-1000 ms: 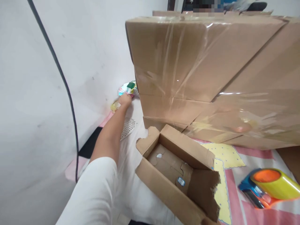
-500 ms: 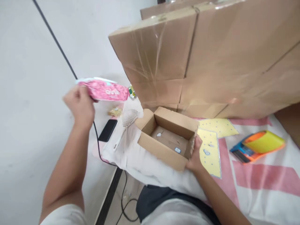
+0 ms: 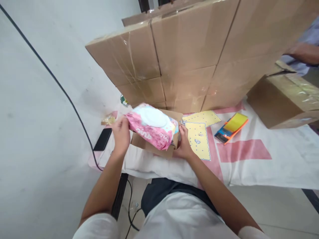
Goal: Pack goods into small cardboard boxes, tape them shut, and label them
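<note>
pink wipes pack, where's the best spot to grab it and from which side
Grip the pink wipes pack by its short left end, coming in from the left, as the left hand does. It is soft and lies tilted across the small cardboard box, so the ends stick out free. The right hand steadies the box.

Both bare forearms reach forward from white sleeves, converging on the small cardboard box [image 3: 152, 147]; the left hand [image 3: 121, 132] sits at its left end, fingers curled closed in a grip; the right hand [image 3: 183, 144] clasps its right end, thumb up
</note>
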A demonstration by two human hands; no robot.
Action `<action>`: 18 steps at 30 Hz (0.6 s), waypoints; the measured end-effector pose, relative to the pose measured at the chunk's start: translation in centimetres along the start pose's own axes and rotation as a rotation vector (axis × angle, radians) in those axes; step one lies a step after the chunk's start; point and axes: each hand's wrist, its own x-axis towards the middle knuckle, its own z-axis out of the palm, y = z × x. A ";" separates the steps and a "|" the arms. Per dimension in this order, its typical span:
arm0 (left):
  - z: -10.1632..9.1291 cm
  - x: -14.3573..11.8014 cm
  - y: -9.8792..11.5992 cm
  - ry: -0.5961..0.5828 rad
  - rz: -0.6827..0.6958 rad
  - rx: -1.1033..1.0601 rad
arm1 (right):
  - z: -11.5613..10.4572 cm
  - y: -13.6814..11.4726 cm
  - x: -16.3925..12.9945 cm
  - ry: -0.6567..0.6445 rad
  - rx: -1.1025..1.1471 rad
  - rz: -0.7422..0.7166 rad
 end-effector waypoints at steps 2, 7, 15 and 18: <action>0.7 -2.0 -1.7 -0.098 -0.019 0.173 | -0.3 0.2 -0.1 -0.002 -0.017 0.004; 0.7 -4.1 -3.5 -0.360 0.192 0.563 | -0.5 0.1 0.0 -0.066 -0.055 0.062; 0.2 -1.0 -2.1 -0.645 0.246 0.653 | -0.3 -0.3 0.2 -0.043 -0.042 0.084; 0.9 -1.0 -1.3 -0.638 0.230 0.635 | -0.3 -0.1 0.2 -0.041 -0.035 0.069</action>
